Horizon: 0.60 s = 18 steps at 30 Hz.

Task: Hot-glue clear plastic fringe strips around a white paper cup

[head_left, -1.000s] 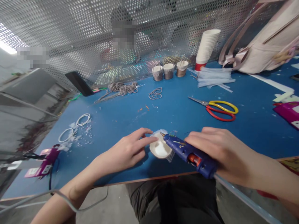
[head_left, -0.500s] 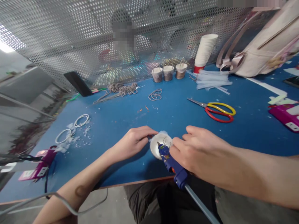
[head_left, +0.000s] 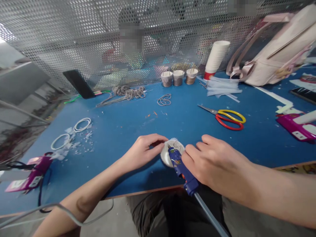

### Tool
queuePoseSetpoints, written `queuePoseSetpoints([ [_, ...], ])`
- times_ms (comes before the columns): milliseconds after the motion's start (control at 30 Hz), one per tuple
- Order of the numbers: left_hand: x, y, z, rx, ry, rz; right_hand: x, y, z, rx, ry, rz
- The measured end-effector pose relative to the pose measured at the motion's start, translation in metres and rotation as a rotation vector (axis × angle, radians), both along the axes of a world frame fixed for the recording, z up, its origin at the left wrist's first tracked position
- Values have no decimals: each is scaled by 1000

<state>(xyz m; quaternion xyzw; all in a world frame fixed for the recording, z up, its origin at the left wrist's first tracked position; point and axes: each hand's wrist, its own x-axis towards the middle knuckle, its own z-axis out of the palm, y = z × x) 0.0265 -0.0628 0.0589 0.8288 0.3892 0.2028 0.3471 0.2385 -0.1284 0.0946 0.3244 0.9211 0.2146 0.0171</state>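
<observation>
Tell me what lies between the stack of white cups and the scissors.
A loose pile of translucent strips lies between the stack of white cups and the scissors, with bare blue tabletop nearer the scissors, in the head view.

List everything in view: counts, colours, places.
Paper cup: 1, white, front centre
Glue gun: 1, blue, over cup
Wrapped cups: 3, white, grey-brown, back centre
Cup stack: 1, white, back right
Strips: many, translucent, beside stack
Scissors: 1, red-yellow handles, right
Cord bundles: 2, grey, back
Rings: at least 2, white, left
Scraps: many, whitish, by rings
Power strips: 2, purple, both sides
Phone-like slabs: 2, black, back left, right
Bag: 1, pink, back right
Cable: 1, grey, front left
Perforated panel: 1, grey, behind
Table: 1, blue, beneath
Left hand: 1, bare, at cup
Right hand: 1, bare, on gun
</observation>
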Motion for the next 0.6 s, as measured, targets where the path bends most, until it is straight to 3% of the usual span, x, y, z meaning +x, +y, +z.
queuePoseSetpoints([
  [600, 0, -1, 1, 0, -25, 24, -1, 0, 1, 58, -15, 40],
])
